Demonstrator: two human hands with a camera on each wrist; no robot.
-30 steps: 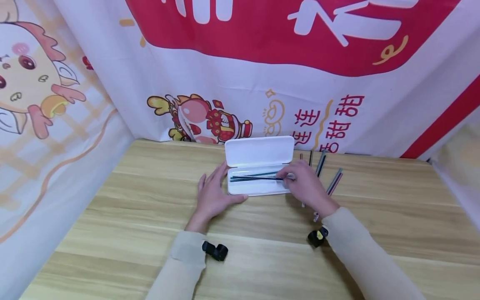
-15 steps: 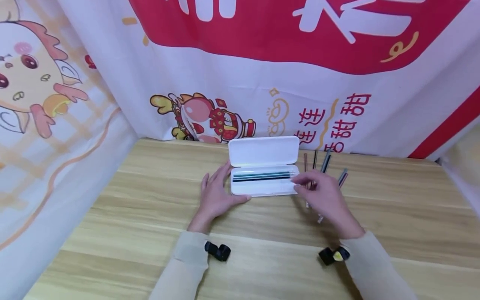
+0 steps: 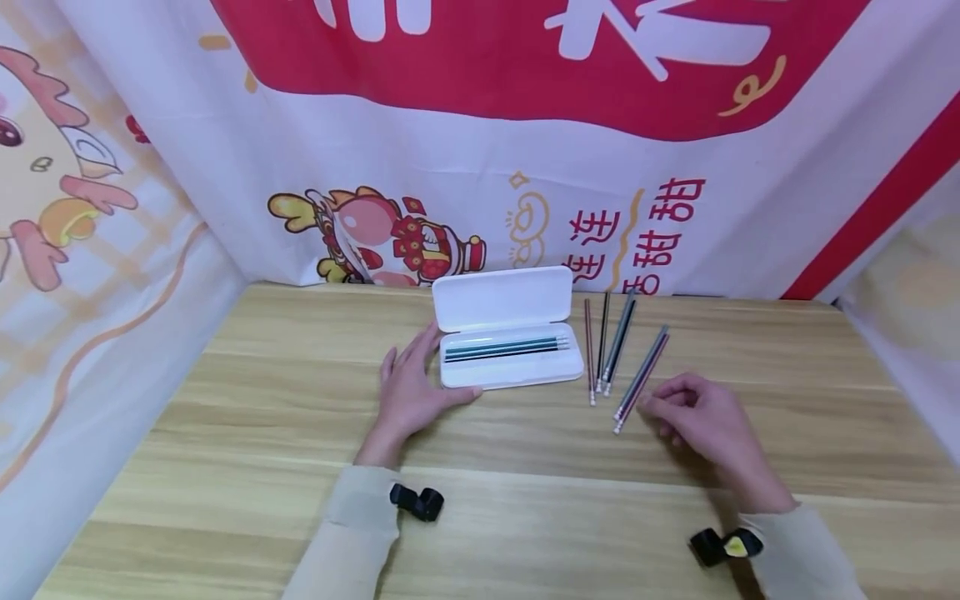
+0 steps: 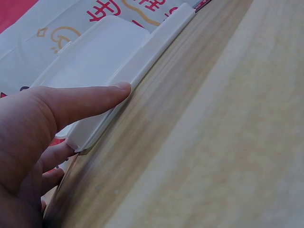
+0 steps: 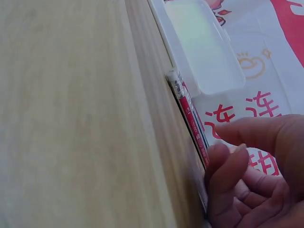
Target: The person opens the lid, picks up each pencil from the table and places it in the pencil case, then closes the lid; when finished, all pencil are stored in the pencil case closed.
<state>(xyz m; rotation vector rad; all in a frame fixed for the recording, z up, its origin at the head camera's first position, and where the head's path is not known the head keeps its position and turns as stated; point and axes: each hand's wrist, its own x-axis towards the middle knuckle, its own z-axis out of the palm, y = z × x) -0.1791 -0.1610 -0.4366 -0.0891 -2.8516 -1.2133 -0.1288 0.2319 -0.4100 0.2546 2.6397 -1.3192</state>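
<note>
A white pencil case lies with its lid raised, and several dark green and black pencils lie side by side inside. My left hand rests at its left end, the straight thumb against the front wall and the fingers at the left side. To the right, my right hand is beside two loose pencils, one grey-blue and one maroon. Its thumb and fingers are loosely bent, the fingertips right at the maroon pencil, nothing held between them.
Between the case and that pair lie a reddish-brown pencil, a black pencil and dark pencils, eraser ends toward me. The wooden table meets a printed cloth at the back edge.
My right hand has let go of the pencils in the case and moved right to the loose pair. The pencils inside now lie parallel. My left hand stays at the case.
</note>
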